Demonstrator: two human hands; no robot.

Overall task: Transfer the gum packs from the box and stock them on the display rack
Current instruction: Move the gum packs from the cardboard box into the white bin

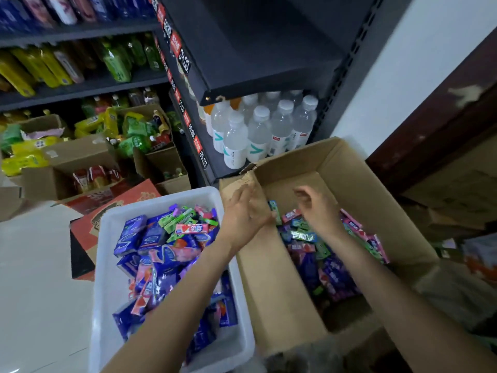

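1. Two hands are in view, both over the cardboard box (357,200) on the right
2. The left hand (246,211) is at the left wall of the box; its fingers are loosely bent, and a green gum pack (274,211) shows at its right edge, but I cannot tell if the hand grips it
3. The right hand (317,208) hangs above the gum packs (330,267) in the box, fingers curled downward and holding nothing that I can see
4. The packs in the box are too many and too mixed to count; they fill the near and right part of the bottom, and the far left part of the bottom is bare cardboard
5. One white plastic bin (107,265) stands just left of the box, their sides touching; it holds a heap of blue, purple, pink and green packs (161,254), also too many to count
6. Left of the bin there is open pale floor (40,265)
7. Far behind, the dark shelf (258,63) carries about nine water bottles (258,130), just beyond the far edge of the box
8. At the far left stand several open cartons (80,157) with drinks
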